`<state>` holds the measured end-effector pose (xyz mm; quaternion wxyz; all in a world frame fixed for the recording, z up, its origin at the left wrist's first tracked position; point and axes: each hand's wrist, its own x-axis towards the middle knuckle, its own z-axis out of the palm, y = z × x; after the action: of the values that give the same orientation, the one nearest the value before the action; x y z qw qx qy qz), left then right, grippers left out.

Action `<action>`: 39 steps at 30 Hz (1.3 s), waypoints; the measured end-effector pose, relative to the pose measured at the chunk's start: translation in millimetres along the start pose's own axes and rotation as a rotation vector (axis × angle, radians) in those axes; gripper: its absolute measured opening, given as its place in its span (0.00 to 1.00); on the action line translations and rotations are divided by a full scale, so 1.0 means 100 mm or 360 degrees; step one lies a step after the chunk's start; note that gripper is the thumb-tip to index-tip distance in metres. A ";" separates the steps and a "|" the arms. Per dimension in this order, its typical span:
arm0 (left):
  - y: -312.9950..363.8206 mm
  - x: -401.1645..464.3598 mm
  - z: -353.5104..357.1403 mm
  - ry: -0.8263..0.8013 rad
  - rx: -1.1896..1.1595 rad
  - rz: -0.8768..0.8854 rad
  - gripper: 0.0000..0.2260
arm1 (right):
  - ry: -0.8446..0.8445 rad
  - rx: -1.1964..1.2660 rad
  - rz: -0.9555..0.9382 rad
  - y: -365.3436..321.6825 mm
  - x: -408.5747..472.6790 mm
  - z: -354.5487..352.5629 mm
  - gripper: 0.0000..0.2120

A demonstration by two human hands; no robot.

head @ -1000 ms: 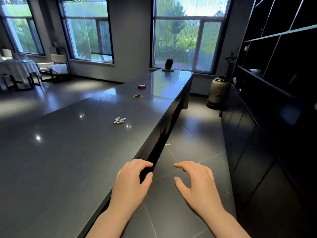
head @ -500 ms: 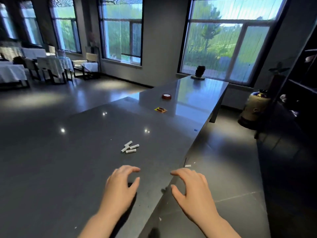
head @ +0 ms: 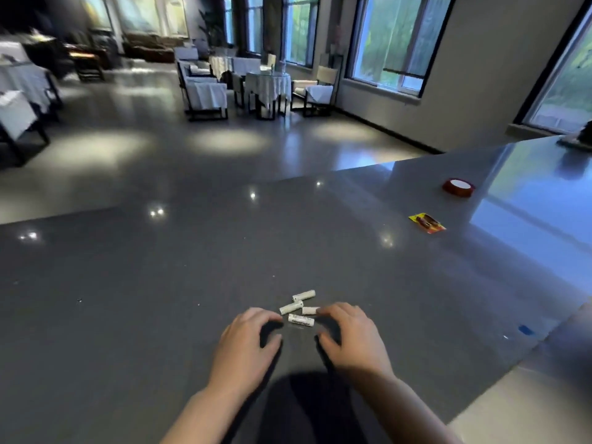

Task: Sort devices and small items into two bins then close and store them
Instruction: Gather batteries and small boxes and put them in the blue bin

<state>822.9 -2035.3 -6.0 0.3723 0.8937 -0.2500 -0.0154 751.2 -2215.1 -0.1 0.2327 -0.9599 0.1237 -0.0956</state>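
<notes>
On the dark counter (head: pixel 160 283), both hands arch palm-down with curled fingers, holding nothing. The left hand (head: pixel 246 344) and right hand (head: pixel 349 338) flank four white batteries (head: pixel 299 309) lying just ahead of the fingertips. The right hand's fingers touch or nearly touch one battery (head: pixel 310 310), whose long axis runs crosswise.

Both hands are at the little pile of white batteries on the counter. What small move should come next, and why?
Probably close both hands inward and scoop up the white batteries. The left hand and right hand flank the loose cluster with curled fingers, and neither appears to hold anything yet. The right fingertips seem to reach one battery. No bin is in view.
</notes>
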 end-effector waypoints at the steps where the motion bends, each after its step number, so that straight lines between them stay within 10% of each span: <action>1: 0.05 0.05 0.10 0.0039 -0.0014 -0.0084 0.09 | -0.0027 0.0003 -0.0036 0.10 0.15 -0.01 0.12; 9: 0.31 0.22 0.71 0.0327 0.0054 -0.0616 0.22 | -0.0442 0.0085 -0.0162 0.50 0.79 0.06 0.11; 24: 0.32 0.16 0.92 0.0534 0.0144 -0.0540 0.25 | -0.0362 0.0256 -0.0708 0.44 1.19 -0.01 0.13; 39: 0.21 0.00 0.70 0.0576 0.0260 -0.0658 0.20 | -0.1191 0.0200 -0.1127 0.26 1.43 0.16 0.24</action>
<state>798.7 -2093.8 -42.4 0.3265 0.9410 0.0075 0.0888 885.8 -2270.9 -7.8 0.2716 -0.8956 -0.3064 0.1739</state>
